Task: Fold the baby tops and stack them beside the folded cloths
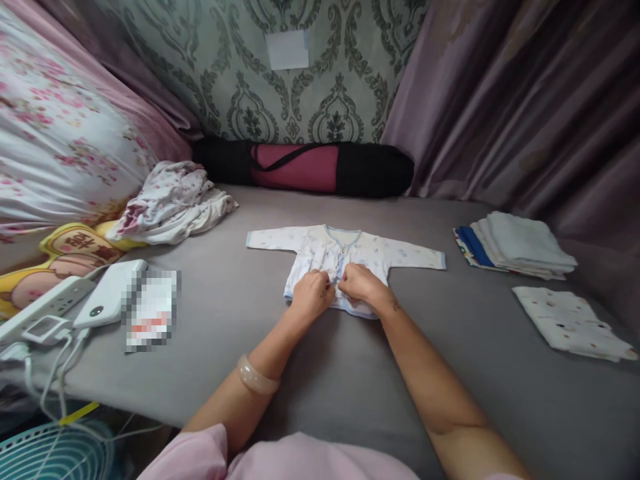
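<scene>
Lying spread, the blue-edged white shirt bears prints, their shapes unclear.

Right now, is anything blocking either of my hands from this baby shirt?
Nothing visible is. Your left hand and right hand are both already on the front of the long-sleeved baby shirt, fingers curled. The folded cloth stack lies off to the right, and the crumpled floral cloth off to the left.
</scene>
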Tool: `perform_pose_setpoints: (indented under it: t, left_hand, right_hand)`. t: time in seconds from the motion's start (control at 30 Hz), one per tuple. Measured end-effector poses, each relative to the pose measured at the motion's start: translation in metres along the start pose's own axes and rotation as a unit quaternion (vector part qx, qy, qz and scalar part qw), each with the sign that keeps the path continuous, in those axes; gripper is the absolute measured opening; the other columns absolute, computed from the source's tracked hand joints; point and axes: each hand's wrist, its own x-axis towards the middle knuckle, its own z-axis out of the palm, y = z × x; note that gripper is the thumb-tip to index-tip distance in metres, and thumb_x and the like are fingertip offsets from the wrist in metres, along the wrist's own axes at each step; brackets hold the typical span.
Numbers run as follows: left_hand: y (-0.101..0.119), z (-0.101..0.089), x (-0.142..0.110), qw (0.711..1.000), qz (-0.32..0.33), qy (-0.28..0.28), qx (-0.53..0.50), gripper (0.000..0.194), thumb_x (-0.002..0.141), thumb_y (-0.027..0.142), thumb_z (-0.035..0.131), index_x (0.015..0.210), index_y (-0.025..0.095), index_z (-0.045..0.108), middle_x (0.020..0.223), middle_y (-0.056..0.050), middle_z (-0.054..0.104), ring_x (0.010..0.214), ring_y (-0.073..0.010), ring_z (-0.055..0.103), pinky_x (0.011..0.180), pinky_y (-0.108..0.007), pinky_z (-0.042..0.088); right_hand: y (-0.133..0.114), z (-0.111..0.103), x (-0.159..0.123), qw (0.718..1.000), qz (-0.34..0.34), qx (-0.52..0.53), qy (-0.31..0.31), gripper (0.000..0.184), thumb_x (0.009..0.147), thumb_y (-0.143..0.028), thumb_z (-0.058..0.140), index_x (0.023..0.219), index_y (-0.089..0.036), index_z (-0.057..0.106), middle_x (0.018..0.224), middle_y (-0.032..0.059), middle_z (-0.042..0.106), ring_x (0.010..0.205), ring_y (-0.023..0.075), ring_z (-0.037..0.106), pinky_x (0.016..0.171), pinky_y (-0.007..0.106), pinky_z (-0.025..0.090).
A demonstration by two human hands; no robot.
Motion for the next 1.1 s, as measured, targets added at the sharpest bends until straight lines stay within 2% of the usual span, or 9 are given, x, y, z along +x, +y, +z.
perform_pose_setpoints:
  t: [0.13, 0.27, 0.4, 0.57, 0.8, 0.93, 1.0, 1.07, 1.1]
  left_hand:
    - [-0.002, -0.005, 0.000, 0.999, 0.006, 0.015, -0.033, 0.016, 0.085, 0.019, 0.050, 0.091, 0.018, 0.065, 0.089, -0.009, 0.068, 0.089, -0.0220, 0.062, 0.073, -0.029, 0.041]
    - [0.001, -0.007, 0.002, 0.995, 0.016, 0.042, -0.088, 0.016, 0.086, 0.020, 0.050, 0.091, 0.018, 0.065, 0.087, -0.008, 0.068, 0.083, -0.0194, 0.061, 0.072, -0.027, 0.041]
    - [0.007, 0.000, 0.008, 0.980, 0.015, 0.046, -0.194, 0.016, 0.086, 0.021, 0.050, 0.089, 0.017, 0.066, 0.081, -0.005, 0.068, 0.074, -0.0165, 0.060, 0.069, -0.026, 0.041]
    - [0.013, 0.012, 0.015, 0.953, -0.006, 0.055, -0.297, 0.018, 0.085, 0.021, 0.050, 0.091, 0.016, 0.067, 0.080, -0.004, 0.069, 0.075, -0.0156, 0.061, 0.068, -0.024, 0.042]
    - [0.015, 0.012, 0.008, 0.957, 0.007, -0.023, -0.290, 0.014, 0.078, 0.016, 0.051, 0.074, 0.013, 0.064, 0.064, 0.001, 0.057, 0.067, -0.0133, 0.051, 0.056, -0.021, 0.033]
    - [0.009, -0.001, 0.001, 0.955, 0.019, -0.056, -0.291, 0.015, 0.075, 0.015, 0.048, 0.069, 0.012, 0.061, 0.060, 0.002, 0.051, 0.061, -0.0110, 0.046, 0.054, -0.021, 0.031]
    - [0.001, -0.013, -0.001, 0.952, 0.024, -0.086, -0.294, 0.018, 0.074, 0.015, 0.046, 0.074, 0.013, 0.064, 0.060, 0.002, 0.053, 0.059, -0.0108, 0.047, 0.054, -0.021, 0.033]
    - [-0.011, -0.028, -0.002, 0.956, 0.012, -0.076, -0.284, 0.024, 0.074, 0.016, 0.047, 0.086, 0.014, 0.068, 0.068, 0.000, 0.059, 0.061, -0.0118, 0.051, 0.057, -0.022, 0.037]
    - [-0.019, -0.036, -0.002, 0.962, -0.003, -0.052, -0.267, 0.027, 0.074, 0.018, 0.049, 0.093, 0.014, 0.068, 0.074, -0.002, 0.061, 0.064, -0.0129, 0.053, 0.059, -0.022, 0.039]
  right_hand:
    - [0.022, -0.006, 0.010, 0.983, -0.003, 0.179, -0.051, 0.016, 0.070, -0.011, 0.056, 0.055, -0.017, 0.055, 0.046, 0.0011, 0.058, 0.047, 0.0152, 0.061, 0.049, 0.021, 0.046]
    - [0.028, -0.020, 0.008, 0.942, 0.009, 0.334, -0.046, 0.011, 0.072, -0.010, 0.056, 0.063, -0.016, 0.057, 0.046, -0.0029, 0.055, 0.042, 0.0102, 0.055, 0.046, 0.018, 0.046]
    - [0.022, -0.027, 0.003, 0.908, 0.022, 0.417, -0.042, 0.007, 0.076, -0.010, 0.056, 0.073, -0.015, 0.059, 0.047, -0.0051, 0.054, 0.039, 0.0073, 0.050, 0.044, 0.017, 0.047]
    - [0.020, -0.025, 0.004, 0.893, 0.024, 0.447, -0.040, 0.006, 0.079, -0.010, 0.056, 0.079, -0.015, 0.059, 0.050, -0.0042, 0.057, 0.042, 0.0076, 0.053, 0.045, 0.016, 0.048]
    - [0.013, -0.020, 0.006, 0.888, 0.051, 0.452, -0.058, 0.006, 0.081, -0.010, 0.057, 0.080, -0.015, 0.056, 0.051, -0.0026, 0.060, 0.044, 0.0093, 0.058, 0.048, 0.018, 0.052]
    - [0.009, -0.013, 0.008, 0.893, 0.068, 0.440, -0.058, 0.012, 0.083, -0.004, 0.052, 0.078, -0.015, 0.055, 0.053, -0.0007, 0.062, 0.049, 0.0106, 0.062, 0.050, 0.019, 0.053]
    - [0.010, -0.009, 0.009, 0.898, 0.071, 0.431, -0.057, 0.013, 0.081, -0.003, 0.054, 0.076, -0.016, 0.055, 0.055, -0.0004, 0.063, 0.051, 0.0111, 0.064, 0.050, 0.019, 0.053]
    - [0.012, -0.006, 0.010, 0.906, 0.062, 0.415, -0.064, 0.014, 0.078, -0.003, 0.058, 0.075, -0.016, 0.055, 0.058, -0.0002, 0.064, 0.053, 0.0114, 0.065, 0.052, 0.019, 0.053]
    - [0.013, -0.004, 0.011, 0.912, 0.052, 0.400, -0.070, 0.013, 0.076, -0.004, 0.060, 0.075, -0.016, 0.055, 0.058, -0.0001, 0.065, 0.053, 0.0114, 0.064, 0.052, 0.019, 0.052]
